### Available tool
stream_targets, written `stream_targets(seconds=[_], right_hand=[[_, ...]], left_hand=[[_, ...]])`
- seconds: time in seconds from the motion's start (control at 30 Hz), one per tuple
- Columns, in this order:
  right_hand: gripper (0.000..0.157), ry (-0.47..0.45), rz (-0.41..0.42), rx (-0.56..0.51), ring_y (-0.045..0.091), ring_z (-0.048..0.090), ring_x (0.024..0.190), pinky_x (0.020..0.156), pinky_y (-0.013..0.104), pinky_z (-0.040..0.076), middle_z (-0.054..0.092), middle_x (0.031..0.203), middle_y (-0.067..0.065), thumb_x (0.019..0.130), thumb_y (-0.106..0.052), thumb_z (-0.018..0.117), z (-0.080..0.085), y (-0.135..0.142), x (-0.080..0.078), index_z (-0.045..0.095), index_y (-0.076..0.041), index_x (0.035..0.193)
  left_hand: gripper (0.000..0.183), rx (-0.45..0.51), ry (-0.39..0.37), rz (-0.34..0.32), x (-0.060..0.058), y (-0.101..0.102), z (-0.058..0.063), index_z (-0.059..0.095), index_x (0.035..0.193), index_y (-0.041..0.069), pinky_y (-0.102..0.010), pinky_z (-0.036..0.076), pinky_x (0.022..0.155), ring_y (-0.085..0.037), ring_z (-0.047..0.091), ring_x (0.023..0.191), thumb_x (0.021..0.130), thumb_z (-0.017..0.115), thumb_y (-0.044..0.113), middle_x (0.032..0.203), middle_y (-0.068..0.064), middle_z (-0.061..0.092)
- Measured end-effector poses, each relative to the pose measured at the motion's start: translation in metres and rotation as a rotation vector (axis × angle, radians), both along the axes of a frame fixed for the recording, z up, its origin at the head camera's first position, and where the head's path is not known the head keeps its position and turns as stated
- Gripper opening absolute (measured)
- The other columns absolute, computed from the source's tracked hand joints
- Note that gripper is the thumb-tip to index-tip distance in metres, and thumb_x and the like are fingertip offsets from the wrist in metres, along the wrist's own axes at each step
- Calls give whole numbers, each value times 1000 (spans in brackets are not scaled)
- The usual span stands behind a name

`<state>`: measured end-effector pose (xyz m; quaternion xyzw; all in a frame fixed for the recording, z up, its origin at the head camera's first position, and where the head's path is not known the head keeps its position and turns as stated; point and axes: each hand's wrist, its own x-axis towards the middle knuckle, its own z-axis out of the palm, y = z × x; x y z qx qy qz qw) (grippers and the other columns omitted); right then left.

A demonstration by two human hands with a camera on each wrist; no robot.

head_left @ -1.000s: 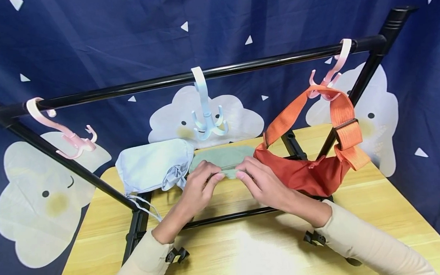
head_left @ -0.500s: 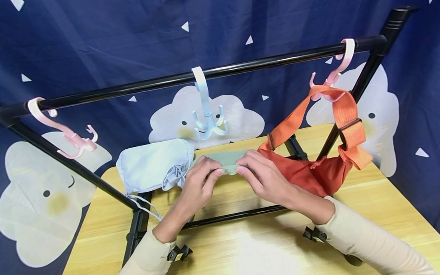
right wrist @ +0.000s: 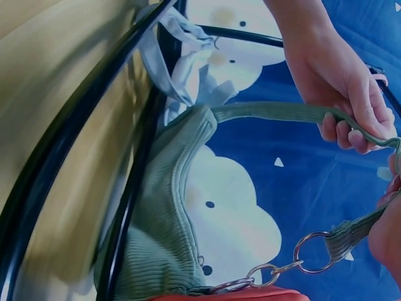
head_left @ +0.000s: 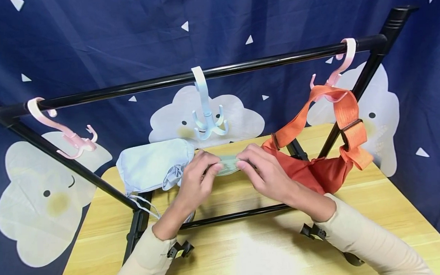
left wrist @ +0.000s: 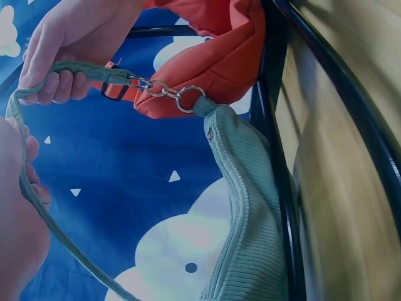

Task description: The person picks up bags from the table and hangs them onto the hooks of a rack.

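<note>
A green corduroy bag [left wrist: 250, 207] with a zip hangs below the strap [head_left: 228, 166] that both hands hold. My left hand [head_left: 198, 176] pinches this strap between thumb and fingers. Facing it a short gap away, my right hand [head_left: 263, 174] pinches the same strap. A metal ring and chain [right wrist: 269, 271] join one strap end to the bag. Above the hands, a light blue multi-prong hook [head_left: 209, 121] hangs from the black rail [head_left: 261, 64]. The bag's body is mostly hidden behind the hands in the head view.
A pale blue drawstring bag [head_left: 153, 162] is at left. At right, a red bag [head_left: 312, 170] hangs by its orange strap [head_left: 346, 108] from a pink hook [head_left: 336, 76]. Another pink hook [head_left: 72, 138] hangs at the rail's left end. A lower bar [head_left: 237, 214] crosses in front.
The strap has come up toward the head camera between my hands, and the green behind them has dropped out of sight. The red bag's strap has shifted slightly right. Both hands keep their pinch.
</note>
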<state>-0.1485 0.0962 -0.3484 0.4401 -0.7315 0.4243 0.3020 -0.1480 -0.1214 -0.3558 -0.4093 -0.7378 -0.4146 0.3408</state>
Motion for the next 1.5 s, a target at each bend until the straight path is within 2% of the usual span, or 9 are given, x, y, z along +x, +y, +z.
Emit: stream_targets(seconds=[0.27,0.5,0.77,0.93,1.27,1.5], right_hand=[[34,-29,4,-19,9,52,80,71,19,43,59,87,0,109,-33,51,12,1,1,67,-5,100],[34,-21,-4,-24,6,48,75,67,18,39,55,84,-2,109,-35,50,23,4,2,67,-7,100],[32,21,36,-60,9,50,78,68,20,40,61,87,2,109,-30,53,37,3,1,69,-4,103],[31,44,28,-68,10,51,78,67,19,39,62,88,3,108,-30,54,42,1,2,70,-4,103],[29,181,40,-81,12,49,75,66,21,41,62,86,6,108,-25,55,53,-1,2,68,0,99],[29,203,45,-84,12,49,75,65,21,40,63,85,6,107,-25,56,62,-1,3,69,0,99]], left_hand=[[28,14,44,-5,-2,2,14,64,94,2,-26,45,69,-18,53,75,107,55,24,82,-7,66],[29,9,59,22,0,4,25,64,93,3,-25,43,68,-17,52,76,106,54,27,82,-5,64],[27,28,90,33,3,6,39,65,92,3,-27,42,69,-18,50,76,106,56,25,81,-5,62],[25,37,114,43,6,6,46,66,93,3,-30,41,72,-20,50,77,106,57,23,83,-6,63],[26,24,219,76,12,4,57,67,90,1,-31,42,70,-21,50,74,105,59,21,80,-6,64],[25,1,242,87,16,1,67,67,89,1,-31,41,69,-21,50,74,105,60,18,78,-6,63]])
